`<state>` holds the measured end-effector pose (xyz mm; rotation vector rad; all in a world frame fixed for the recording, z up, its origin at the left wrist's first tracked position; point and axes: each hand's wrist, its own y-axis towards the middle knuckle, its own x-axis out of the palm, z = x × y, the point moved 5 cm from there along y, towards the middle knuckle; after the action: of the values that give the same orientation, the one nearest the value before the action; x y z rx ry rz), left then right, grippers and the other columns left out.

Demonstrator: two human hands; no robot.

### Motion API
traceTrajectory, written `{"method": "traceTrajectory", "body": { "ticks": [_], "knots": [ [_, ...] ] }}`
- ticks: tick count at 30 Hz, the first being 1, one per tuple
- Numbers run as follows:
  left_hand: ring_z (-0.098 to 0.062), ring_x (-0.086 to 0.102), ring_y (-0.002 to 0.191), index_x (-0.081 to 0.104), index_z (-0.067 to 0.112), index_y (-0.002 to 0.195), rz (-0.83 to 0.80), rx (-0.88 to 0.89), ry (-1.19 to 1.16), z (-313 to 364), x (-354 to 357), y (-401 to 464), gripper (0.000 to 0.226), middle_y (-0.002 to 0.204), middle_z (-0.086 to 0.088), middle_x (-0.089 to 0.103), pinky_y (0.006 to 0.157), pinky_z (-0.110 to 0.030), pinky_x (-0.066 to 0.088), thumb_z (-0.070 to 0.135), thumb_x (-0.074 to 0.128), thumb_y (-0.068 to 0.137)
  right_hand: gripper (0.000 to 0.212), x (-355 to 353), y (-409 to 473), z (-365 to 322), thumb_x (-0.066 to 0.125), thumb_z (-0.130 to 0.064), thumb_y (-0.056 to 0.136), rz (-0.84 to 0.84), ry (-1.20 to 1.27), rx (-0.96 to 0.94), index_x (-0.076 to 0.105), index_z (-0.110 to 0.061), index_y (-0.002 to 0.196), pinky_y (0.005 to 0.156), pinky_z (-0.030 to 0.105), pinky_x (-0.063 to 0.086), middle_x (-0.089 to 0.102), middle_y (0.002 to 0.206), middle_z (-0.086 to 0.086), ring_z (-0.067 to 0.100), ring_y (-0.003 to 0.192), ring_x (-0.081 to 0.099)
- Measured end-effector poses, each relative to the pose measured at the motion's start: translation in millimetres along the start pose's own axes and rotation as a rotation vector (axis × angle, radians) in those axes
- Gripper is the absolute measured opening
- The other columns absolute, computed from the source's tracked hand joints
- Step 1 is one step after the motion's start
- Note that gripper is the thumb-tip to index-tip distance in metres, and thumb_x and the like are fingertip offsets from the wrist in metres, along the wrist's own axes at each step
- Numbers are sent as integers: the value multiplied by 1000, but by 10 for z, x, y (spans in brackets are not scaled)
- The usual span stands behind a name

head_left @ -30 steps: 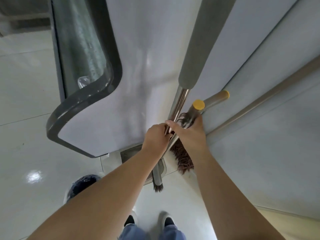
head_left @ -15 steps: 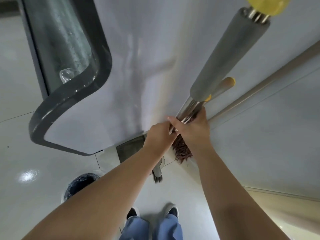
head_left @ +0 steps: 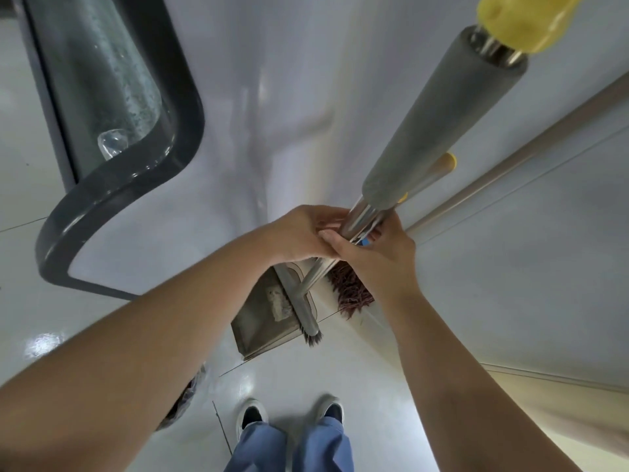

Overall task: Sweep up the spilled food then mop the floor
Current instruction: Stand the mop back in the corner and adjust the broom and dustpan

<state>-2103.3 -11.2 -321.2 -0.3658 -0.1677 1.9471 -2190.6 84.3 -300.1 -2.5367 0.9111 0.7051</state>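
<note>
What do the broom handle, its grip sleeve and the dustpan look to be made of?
Handle: polished metal, likely steel; it shows bright mirror-like highlights. Grip sleeve: matte grey, probably foam or rubber; no shine at all. Dustpan: dull brushed-looking grey, metal or plastic, I cannot tell which. Both hands are closed on the handle.

Views: just the one, head-worn, wide-angle.
Facing: forward and steeply down, past both forearms to the floor [head_left: 357, 379] and shoes [head_left: 252, 415].
Nearness: close, the broom handle [head_left: 439, 120] rising almost into the lens.
Overlap: none.
</note>
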Motion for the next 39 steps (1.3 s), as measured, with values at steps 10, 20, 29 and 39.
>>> {"method": "traceTrajectory", "body": {
  "ticks": [10,20,29,39],
  "knots": [
    [-3,53,116,64,56,92,-413,-125,-34,125,-127,70,60,105,31,65,108,-43,36,43,89,38,50,-77,49,-46,72,-63,46,-112,57,-16,52,-45,87,79,21,53,65,85,-33,-6,85,65],
    [-25,48,120,48,10,133,-260,-59,-697,-275,191,149,121,114,-3,60,113,-40,27,44,92,26,38,-49,14,-81,57,-65,51,51,103,-66,52,-40,79,62,-4,42,60,74,-43,-21,73,59],
    [-15,53,104,67,34,97,-237,-58,-675,-532,266,148,83,104,7,65,88,-26,40,56,89,20,41,-1,-13,-76,61,-59,50,130,288,-16,54,-34,81,76,13,49,63,72,-33,-11,75,62],
    [-5,54,101,67,41,94,-113,-50,-640,-663,392,282,82,104,12,64,86,-21,37,75,77,21,20,-145,-7,-79,63,-50,75,294,73,-159,54,-31,72,57,-3,39,57,54,-34,-19,56,54]
  ]
}}
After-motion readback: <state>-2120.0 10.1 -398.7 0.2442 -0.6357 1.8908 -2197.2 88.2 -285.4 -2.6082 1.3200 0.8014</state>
